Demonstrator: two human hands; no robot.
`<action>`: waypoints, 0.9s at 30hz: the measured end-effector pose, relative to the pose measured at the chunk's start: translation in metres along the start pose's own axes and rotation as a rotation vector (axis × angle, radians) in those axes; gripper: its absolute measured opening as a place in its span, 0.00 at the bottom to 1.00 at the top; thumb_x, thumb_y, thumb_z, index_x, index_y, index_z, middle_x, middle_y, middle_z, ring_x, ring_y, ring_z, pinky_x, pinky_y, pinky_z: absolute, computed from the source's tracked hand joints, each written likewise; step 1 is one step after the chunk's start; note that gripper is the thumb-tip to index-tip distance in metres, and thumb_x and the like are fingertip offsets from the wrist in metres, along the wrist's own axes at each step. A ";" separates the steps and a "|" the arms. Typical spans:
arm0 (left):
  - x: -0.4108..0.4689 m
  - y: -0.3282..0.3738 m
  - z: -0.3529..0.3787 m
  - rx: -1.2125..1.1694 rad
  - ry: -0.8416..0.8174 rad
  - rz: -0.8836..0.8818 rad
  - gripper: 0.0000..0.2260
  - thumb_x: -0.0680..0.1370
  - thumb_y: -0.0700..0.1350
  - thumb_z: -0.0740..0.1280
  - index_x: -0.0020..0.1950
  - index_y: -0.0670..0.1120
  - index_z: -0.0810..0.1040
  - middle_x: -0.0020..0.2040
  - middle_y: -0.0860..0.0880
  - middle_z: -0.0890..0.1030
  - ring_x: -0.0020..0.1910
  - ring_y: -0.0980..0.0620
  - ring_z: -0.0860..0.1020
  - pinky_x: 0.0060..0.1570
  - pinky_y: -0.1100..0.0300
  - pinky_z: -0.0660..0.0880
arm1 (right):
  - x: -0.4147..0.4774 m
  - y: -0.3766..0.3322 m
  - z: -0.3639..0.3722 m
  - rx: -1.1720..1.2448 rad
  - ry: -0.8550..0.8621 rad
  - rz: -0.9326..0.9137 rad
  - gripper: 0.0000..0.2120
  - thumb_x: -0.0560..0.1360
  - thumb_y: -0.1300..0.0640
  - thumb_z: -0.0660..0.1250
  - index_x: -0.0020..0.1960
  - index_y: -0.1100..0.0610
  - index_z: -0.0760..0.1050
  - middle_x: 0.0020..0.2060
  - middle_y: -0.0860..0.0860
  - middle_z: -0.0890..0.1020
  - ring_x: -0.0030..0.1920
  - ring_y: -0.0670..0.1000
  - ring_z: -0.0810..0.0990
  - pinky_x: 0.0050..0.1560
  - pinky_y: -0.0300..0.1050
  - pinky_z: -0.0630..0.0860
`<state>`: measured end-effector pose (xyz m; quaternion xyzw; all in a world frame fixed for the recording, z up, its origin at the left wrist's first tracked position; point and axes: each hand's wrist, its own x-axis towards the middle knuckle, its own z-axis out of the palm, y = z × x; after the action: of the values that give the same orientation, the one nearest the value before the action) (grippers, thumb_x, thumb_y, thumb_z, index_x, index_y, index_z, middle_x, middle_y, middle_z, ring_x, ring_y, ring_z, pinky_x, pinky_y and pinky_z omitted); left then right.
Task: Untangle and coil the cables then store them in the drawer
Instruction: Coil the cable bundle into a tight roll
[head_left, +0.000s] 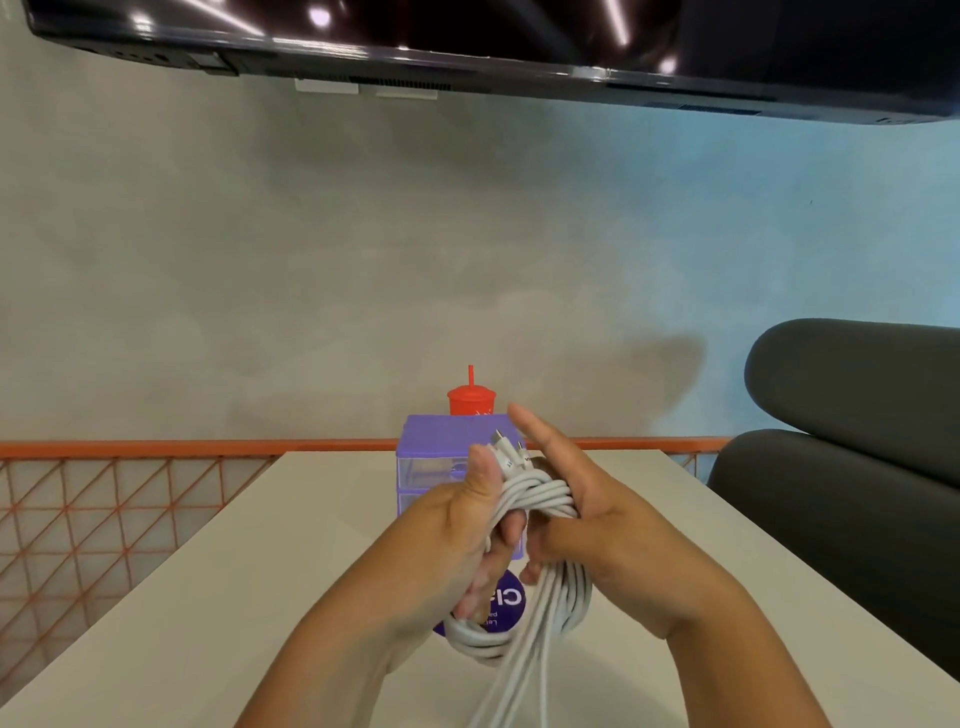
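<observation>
- An orange mesh railing ran along the far left, behind the pale table.
- The left hand was raised above the table, thumb pointing up and the other fingers curled round the bundle, gripping it.
- The white cables were held between both hands, in the air over the table's middle. Several loops were bound by a band of turns wound across them.
- Two plug ends stuck up from the top of the bundle, between the left thumb and the right fingers.
- The lower loops hung below the hands, and loose strands trailed down out of the bottom edge.
- A small purple drawer unit stood on the table just behind the hands, partly hidden by them. Whether its drawers were open could not be told.
- A red cup with a straw stood behind the drawer unit.
- A round purple sticker lay on the table under the bundle, mostly covered.
- The right hand had its long fingers straight and pressed together behind the wound band, with the thumb bent in against the front, pinching the bundle.
- A dark padded chair stood at the far right.
- A black screen hung on the wall across the top.
</observation>
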<state>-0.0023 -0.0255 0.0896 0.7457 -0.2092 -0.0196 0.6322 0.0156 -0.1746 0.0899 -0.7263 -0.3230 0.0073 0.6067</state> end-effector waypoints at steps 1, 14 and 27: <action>0.001 -0.001 -0.001 -0.019 -0.004 -0.007 0.32 0.61 0.73 0.44 0.31 0.47 0.72 0.22 0.51 0.63 0.20 0.55 0.60 0.27 0.63 0.61 | 0.001 0.000 0.000 0.009 0.015 -0.003 0.36 0.66 0.65 0.62 0.63 0.31 0.63 0.41 0.48 0.77 0.39 0.47 0.76 0.48 0.46 0.74; 0.008 0.001 0.011 -0.175 0.281 0.090 0.15 0.77 0.53 0.60 0.36 0.46 0.77 0.25 0.51 0.71 0.23 0.55 0.68 0.30 0.60 0.67 | 0.009 -0.008 0.013 0.011 0.459 -0.138 0.13 0.77 0.62 0.60 0.55 0.46 0.76 0.39 0.42 0.80 0.32 0.38 0.75 0.35 0.30 0.72; 0.001 -0.006 0.010 0.387 0.050 0.279 0.13 0.77 0.57 0.52 0.43 0.50 0.69 0.30 0.56 0.71 0.29 0.58 0.66 0.36 0.59 0.69 | 0.005 -0.007 0.005 -0.276 0.445 0.003 0.15 0.78 0.44 0.58 0.62 0.46 0.74 0.53 0.40 0.78 0.49 0.36 0.76 0.48 0.30 0.71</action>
<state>-0.0025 -0.0342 0.0823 0.8171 -0.2944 0.1268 0.4791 0.0146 -0.1670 0.0965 -0.7866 -0.1783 -0.1959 0.5578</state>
